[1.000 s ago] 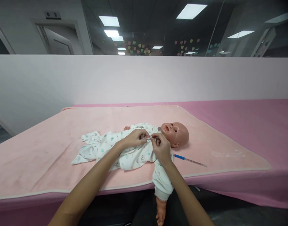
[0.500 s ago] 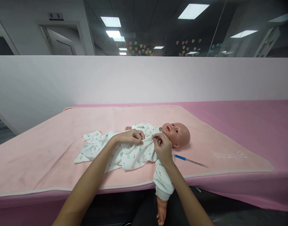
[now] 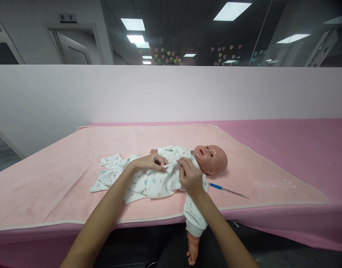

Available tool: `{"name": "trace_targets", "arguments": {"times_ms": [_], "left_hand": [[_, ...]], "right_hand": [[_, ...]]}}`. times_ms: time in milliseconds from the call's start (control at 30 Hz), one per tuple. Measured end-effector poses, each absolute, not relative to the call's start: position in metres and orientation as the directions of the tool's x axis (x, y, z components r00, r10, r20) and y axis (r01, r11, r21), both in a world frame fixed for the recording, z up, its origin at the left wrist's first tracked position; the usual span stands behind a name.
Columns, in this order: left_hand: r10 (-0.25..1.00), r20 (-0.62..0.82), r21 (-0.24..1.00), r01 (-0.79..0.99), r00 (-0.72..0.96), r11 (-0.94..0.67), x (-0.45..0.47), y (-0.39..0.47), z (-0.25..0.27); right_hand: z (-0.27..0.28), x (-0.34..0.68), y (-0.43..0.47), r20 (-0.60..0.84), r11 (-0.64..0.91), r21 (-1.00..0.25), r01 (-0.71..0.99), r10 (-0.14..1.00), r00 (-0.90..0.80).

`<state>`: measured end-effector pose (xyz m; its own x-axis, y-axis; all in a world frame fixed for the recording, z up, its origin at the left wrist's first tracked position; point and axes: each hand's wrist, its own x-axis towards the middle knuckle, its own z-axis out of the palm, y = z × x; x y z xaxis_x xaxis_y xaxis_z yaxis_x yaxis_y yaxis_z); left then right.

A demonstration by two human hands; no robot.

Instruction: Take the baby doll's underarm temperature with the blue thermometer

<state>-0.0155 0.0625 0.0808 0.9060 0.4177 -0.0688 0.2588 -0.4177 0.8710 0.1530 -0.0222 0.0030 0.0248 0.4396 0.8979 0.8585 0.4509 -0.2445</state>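
A baby doll (image 3: 211,160) lies on its back, head to the right, dressed in a white printed baby outfit (image 3: 162,186). My left hand (image 3: 152,162) pinches the edge of the outfit's front at the belly. Higher up, near the chest, my right hand (image 3: 190,176) grips the same edge between thumb and fingers. The cloth is drawn into a raised fold between both hands. One doll arm (image 3: 193,247) hangs over the table's front edge in its sleeve. Any fastener under my fingertips is hidden.
Beneath the doll is a peach blanket (image 3: 61,178) with pale edging, spread over a pink cover (image 3: 304,156). A thin blue-ended stick, perhaps a thermometer (image 3: 229,190), lies right of the doll's shoulder. Behind stands a white partition (image 3: 171,93).
My right hand has shifted slightly left along the outfit's edge, and its fingers have turned further over it. The left hand has moved slightly down the edge. The view has shifted a little.
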Motion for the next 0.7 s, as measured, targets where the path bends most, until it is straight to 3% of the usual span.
{"name": "trace_targets", "arguments": {"times_ms": [67,133,367,700], "left_hand": [[0.431,-0.069,0.868,0.267,0.9,-0.418,-0.0144,0.0627,0.0788],[0.446,-0.078,0.873,0.277,0.892,-0.402,-0.0142,0.0633,0.0773],[0.411,-0.106,0.903,0.261,0.906,-0.342,-0.0143,0.0631,0.0793],[0.388,-0.067,0.823,0.271,0.919,-0.499,-0.0141,0.0662,0.0765]], "right_hand": [[0.0052,0.1471,-0.024,0.879,0.518,-0.113,0.848,0.45,-0.157],[0.0073,0.143,-0.025,0.843,0.555,-0.091,0.827,0.485,-0.233],[0.0079,0.1445,-0.0261,0.837,0.588,-0.349,0.73,0.546,-0.039],[0.0074,0.1443,-0.0275,0.821,0.579,-0.327,0.747,0.566,-0.079]]}}
